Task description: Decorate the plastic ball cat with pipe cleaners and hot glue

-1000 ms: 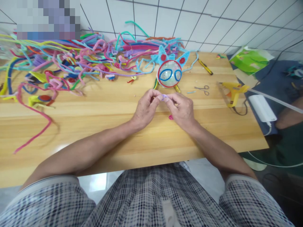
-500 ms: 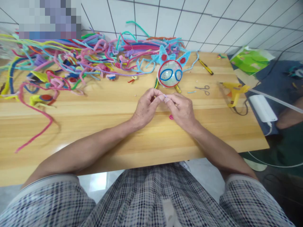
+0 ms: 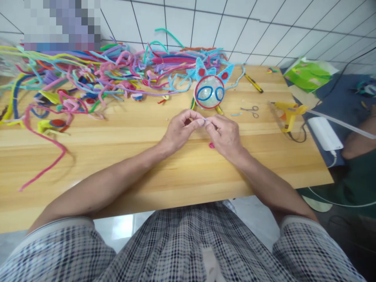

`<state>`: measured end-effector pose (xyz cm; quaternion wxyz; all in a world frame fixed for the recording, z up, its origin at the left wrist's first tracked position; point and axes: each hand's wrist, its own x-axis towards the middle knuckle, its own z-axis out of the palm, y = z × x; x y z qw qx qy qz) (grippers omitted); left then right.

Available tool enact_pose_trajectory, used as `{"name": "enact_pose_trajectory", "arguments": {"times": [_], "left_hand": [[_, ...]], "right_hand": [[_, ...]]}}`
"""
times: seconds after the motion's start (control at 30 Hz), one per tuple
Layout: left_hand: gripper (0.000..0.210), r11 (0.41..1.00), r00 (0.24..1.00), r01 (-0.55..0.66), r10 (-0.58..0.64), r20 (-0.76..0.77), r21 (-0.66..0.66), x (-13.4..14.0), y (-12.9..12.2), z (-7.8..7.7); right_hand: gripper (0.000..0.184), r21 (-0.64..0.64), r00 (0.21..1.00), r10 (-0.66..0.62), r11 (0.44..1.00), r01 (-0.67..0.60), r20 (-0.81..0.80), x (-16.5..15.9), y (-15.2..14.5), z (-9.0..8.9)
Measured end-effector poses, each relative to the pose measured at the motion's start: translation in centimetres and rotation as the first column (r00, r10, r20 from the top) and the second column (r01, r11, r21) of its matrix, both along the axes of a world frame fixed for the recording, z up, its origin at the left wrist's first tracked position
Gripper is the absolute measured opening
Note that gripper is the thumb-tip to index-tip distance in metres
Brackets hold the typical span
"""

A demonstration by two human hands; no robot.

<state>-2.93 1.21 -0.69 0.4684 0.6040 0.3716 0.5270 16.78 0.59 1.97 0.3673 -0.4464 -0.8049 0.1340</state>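
Note:
My left hand (image 3: 183, 129) and my right hand (image 3: 225, 133) meet over the middle of the wooden table, thumbs and forefingers pinched. Between their fingertips is a short bit of purple pipe cleaner (image 3: 205, 119), mostly hidden by the fingers. Just beyond them stands a round clear craft figure (image 3: 209, 92) with a red rim, blue loop eyes and blue ears with red centres. A small pink coil (image 3: 212, 145) lies on the table beside my right hand's near side.
Many coloured pipe cleaners (image 3: 96, 74) are heaped at the back left. Small scissors (image 3: 252, 111), a yellow cutter knife (image 3: 253, 83) and a yellow glue gun (image 3: 289, 114) lie to the right. A white power block (image 3: 325, 134) sits by the table's right edge, near another person's arm (image 3: 360, 141).
Both hands stay pinched together in nearly the same place, the fingertips slightly further apart, with a little more purple showing. The whole view has shifted slightly.

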Motion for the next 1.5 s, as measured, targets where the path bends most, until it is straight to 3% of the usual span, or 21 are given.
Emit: {"name": "enact_pose_trajectory", "arguments": {"times": [0.1,0.2,0.33,0.47,0.57,0.7,0.77,0.87,1.0,1.07,1.13,1.23,1.37,1.5], "left_hand": [[0.019,0.989,0.982,-0.025,0.052,-0.182,0.147,-0.8,0.5,0.6],[0.022,0.988,0.984,-0.040,0.065,-0.166,0.147,-0.6,0.3,0.8],[0.041,0.997,0.996,-0.075,0.076,0.050,-0.028,0.8,-0.8,0.5],[0.053,0.966,0.953,-0.027,0.102,0.285,-0.258,1.9,-1.7,0.2],[0.056,0.948,0.932,0.026,0.092,0.352,-0.318,2.2,-2.1,0.3],[0.053,0.945,0.943,0.041,0.071,0.324,-0.325,1.9,-1.7,0.1],[0.051,0.960,0.967,0.035,0.038,0.254,-0.277,1.5,-1.2,0.0],[0.042,0.997,0.998,-0.006,0.011,0.066,-0.074,0.5,-0.3,0.3],[0.028,0.986,0.967,0.024,0.018,-0.255,0.164,-1.0,0.5,1.3],[0.026,0.975,0.947,0.044,0.029,-0.319,0.219,-1.3,0.5,1.7],[0.026,0.971,0.957,0.030,0.041,-0.287,0.237,-1.3,0.4,1.8],[0.035,0.989,0.989,0.005,0.016,-0.145,0.147,-0.7,0.0,1.5],[0.051,0.998,0.997,0.057,-0.055,0.053,-0.040,0.1,-0.4,0.9],[0.053,0.984,0.992,0.072,-0.054,0.111,-0.162,0.3,-0.3,0.4]], "right_hand": [[0.045,-0.005,0.998,0.044,0.999,-0.044,0.036,0.3,0.2,0.0],[0.048,-0.010,0.998,0.070,0.998,-0.070,-0.005,0.2,0.2,-0.1],[0.050,0.045,0.996,0.038,0.998,-0.035,-0.078,-0.4,-0.2,-0.4],[0.048,0.071,0.993,0.045,0.997,-0.037,-0.112,-1.0,-0.4,-0.5],[0.049,0.050,0.993,0.043,0.998,-0.038,-0.109,-1.0,-0.5,-0.4],[0.048,0.054,0.996,0.030,0.998,-0.026,-0.088,-0.8,-0.4,-0.4],[0.046,0.090,0.998,0.024,0.996,-0.019,-0.061,-0.6,-0.2,-0.6],[0.043,0.173,1.000,0.006,0.985,-0.009,0.019,-0.1,0.1,-0.9],[0.042,0.203,0.992,0.016,0.978,-0.041,0.124,0.3,0.3,-1.0],[0.043,0.176,0.991,0.040,0.982,-0.062,0.126,0.4,0.4,-0.9],[0.042,0.146,0.994,0.061,0.987,-0.073,0.087,0.4,0.4,-0.8],[0.041,0.105,0.997,0.081,0.991,-0.080,-0.004,0.2,0.3,-0.5],[0.045,0.046,0.993,0.097,0.995,-0.094,-0.066,-0.1,0.1,-0.2],[0.048,0.022,0.993,0.098,0.995,-0.096,-0.073,0.0,0.2,-0.1]]}}
